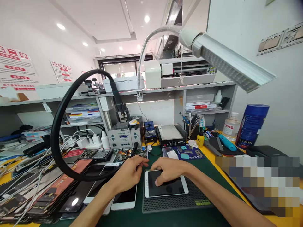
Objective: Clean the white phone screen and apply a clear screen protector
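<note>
A white smartphone [174,186] with a dark screen lies on a dark perforated mat [165,206]. My right hand [169,168] grips it, thumb on the glass and fingers at its far edge. My left hand [130,173] hovers to the left of that phone, apart from it. Its fingers are loosely bent and spread toward the right, with nothing visible in them. Beneath this hand and its wrist are more white phones, one of them a white-framed phone [124,201], partly covered by the forearm.
On the left are stacked phone parts [52,192] and white cables [40,175]. A thick black hose [55,126] loops from the hot air station [123,137]. Behind my hands are circuit boards [125,154] and a heating plate [170,132]. A lamp [232,60] hangs overhead.
</note>
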`<state>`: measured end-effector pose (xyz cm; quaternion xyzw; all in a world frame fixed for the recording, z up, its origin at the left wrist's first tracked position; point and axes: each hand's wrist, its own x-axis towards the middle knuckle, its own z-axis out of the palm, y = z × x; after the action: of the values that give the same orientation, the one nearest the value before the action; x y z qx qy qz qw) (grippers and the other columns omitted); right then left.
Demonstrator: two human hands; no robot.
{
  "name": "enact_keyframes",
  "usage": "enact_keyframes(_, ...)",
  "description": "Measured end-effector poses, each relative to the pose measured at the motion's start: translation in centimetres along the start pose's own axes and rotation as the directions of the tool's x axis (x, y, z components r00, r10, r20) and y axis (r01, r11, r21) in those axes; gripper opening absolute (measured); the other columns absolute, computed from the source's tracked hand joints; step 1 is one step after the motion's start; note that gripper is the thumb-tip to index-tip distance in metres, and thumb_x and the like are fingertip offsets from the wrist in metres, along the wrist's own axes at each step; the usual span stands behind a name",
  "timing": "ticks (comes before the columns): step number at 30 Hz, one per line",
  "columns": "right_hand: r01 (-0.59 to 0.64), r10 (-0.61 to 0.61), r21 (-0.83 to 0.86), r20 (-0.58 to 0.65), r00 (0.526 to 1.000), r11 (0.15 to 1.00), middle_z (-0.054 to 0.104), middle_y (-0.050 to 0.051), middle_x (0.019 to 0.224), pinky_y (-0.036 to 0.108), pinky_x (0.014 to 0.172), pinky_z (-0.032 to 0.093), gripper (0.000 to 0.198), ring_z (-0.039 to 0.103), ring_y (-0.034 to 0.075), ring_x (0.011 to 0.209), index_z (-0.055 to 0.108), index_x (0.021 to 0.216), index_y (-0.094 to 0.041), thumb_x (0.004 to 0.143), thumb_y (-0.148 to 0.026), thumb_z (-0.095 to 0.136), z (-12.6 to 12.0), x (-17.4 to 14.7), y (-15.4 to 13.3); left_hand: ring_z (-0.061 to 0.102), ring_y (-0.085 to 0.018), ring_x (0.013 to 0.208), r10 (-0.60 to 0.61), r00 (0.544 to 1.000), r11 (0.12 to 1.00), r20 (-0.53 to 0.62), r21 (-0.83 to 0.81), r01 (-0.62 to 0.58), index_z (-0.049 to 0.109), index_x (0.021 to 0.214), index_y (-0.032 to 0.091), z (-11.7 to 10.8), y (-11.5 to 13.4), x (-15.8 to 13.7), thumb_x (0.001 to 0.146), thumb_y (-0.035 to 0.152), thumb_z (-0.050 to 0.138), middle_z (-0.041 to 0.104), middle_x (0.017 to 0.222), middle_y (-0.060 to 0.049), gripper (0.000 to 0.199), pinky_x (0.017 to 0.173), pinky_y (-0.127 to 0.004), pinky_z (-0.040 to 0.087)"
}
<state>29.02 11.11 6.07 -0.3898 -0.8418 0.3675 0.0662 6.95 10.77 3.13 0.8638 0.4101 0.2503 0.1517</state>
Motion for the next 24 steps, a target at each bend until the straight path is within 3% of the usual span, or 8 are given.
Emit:
enact_keyframes(6,0.014,-0.014,-0.023,-0.007,1.000,1.000,0.057,-0.002,0.065,0.025,0.050,0.026,0.018,0.044,0.014,0.054,0.070,0.082,-0.022,0.068,-0.033,0.071,1.1,-0.2,0.4,0.065,-0.018,0.096,-0.011,0.999,1.000,0.052,-0.004,0.011,0.066,0.117,0.024,0.3,-0.3,-0.3,0.090,0.015,0.041,0.071,0.102,-0.002,0.037,0.089,-0.028,0.049)
enact_keyframes(10,0.011,-0.011,-0.002,-0.074,0.997,1.000,0.058,-0.001,0.062,0.026,0.051,0.028,0.016,0.045,0.014,0.055,0.072,0.083,-0.021,0.070,-0.030,0.069,1.2,-0.7,0.7,0.063,-0.018,0.097,-0.006,0.999,1.000,0.050,-0.019,0.007,0.068,0.110,0.025,0.3,-0.4,-0.3,0.090,0.015,0.042,0.071,0.098,-0.001,0.034,0.089,-0.028,0.048)
enact_keyframes(17,0.015,0.025,0.204,-0.194,0.981,0.979,0.073,0.003,0.075,0.025,0.057,0.042,0.036,0.063,0.019,0.067,0.072,0.106,-0.018,0.072,-0.017,0.058,0.7,-1.8,0.9,0.062,-0.017,0.095,0.025,0.998,0.997,0.066,-0.074,-0.020,0.067,0.105,0.026,0.5,0.2,-0.6,0.091,0.012,0.040,0.070,0.096,0.000,0.034,0.089,-0.027,0.046)
enact_keyframes(21,0.040,0.027,0.350,-0.185,0.982,0.936,0.076,0.007,0.089,0.026,0.065,0.050,0.044,0.069,0.022,0.081,0.069,0.113,-0.016,0.072,-0.012,0.054,0.2,-2.0,2.2,0.062,-0.017,0.095,0.009,0.998,0.998,0.059,-0.062,-0.005,0.066,0.105,0.027,0.3,0.2,-0.6,0.091,0.012,0.039,0.069,0.097,-0.001,0.034,0.088,-0.028,0.047)
enact_keyframes(24,0.035,0.046,0.410,-0.186,0.981,0.912,0.075,0.010,0.093,0.026,0.064,0.053,0.045,0.070,0.021,0.081,0.066,0.115,-0.013,0.072,-0.011,0.053,0.0,-1.8,3.4,0.062,-0.018,0.096,0.008,0.999,0.999,0.053,-0.045,-0.006,0.065,0.105,0.026,0.1,0.1,-0.5,0.091,0.013,0.039,0.069,0.097,-0.001,0.033,0.089,-0.029,0.047)
